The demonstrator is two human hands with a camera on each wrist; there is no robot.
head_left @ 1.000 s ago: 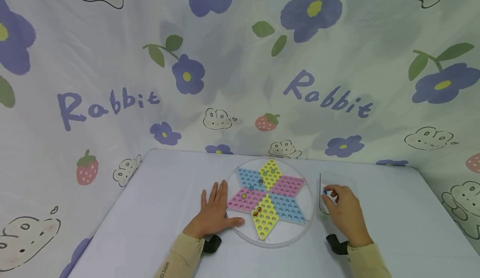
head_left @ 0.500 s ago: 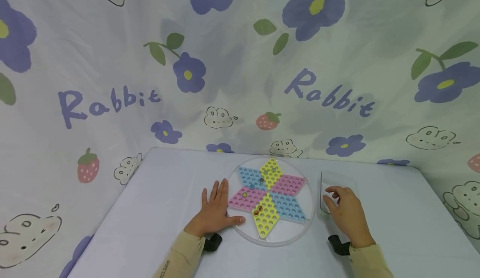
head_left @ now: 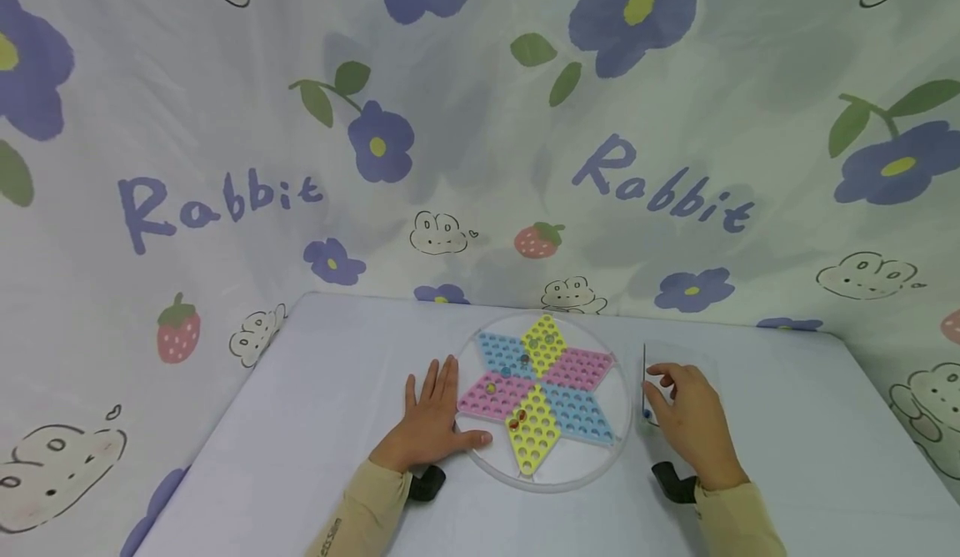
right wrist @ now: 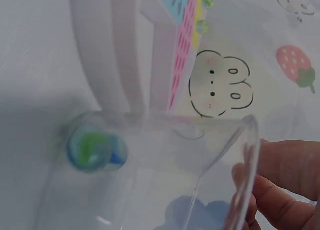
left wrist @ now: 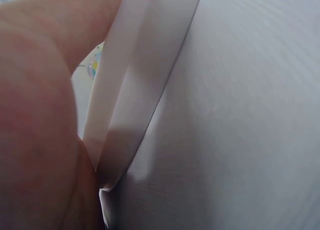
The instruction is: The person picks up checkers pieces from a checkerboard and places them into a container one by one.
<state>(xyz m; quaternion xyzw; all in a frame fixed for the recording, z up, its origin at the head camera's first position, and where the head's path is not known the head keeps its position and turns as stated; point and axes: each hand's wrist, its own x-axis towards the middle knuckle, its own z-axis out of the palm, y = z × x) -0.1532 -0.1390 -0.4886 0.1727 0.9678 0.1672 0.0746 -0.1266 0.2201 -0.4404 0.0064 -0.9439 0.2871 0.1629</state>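
A round Chinese checkers board (head_left: 592,417) with a yellow, pink and blue star sits mid-table. My left hand (head_left: 426,430) lies flat at its left side, fingers straight, thumb across the rim. In the left wrist view the hand hugs the board's pale rim (left wrist: 140,75). To the right, my right hand (head_left: 693,424) hovers at a clear plastic box (right wrist: 150,119), index and thumb apart, nothing visible between them. Its fingers (right wrist: 280,200) show just past the box's edge in the right wrist view. A green-and-blue marble (right wrist: 90,147) lies inside the box.
Several marbles sit in the board's holes, among them a red-brown marble (head_left: 514,424), a yellow-green marble (head_left: 491,388) and a blue marble (head_left: 506,372). A patterned cloth backdrop (head_left: 465,140) rises behind the white table (head_left: 330,390). Dark wrist gear (head_left: 673,484) sits beneath each wrist.
A second ago my right fingers pinched a small blue marble; now they hold nothing visible, and a blue marble shows low in the box. The left hand has stayed in place.
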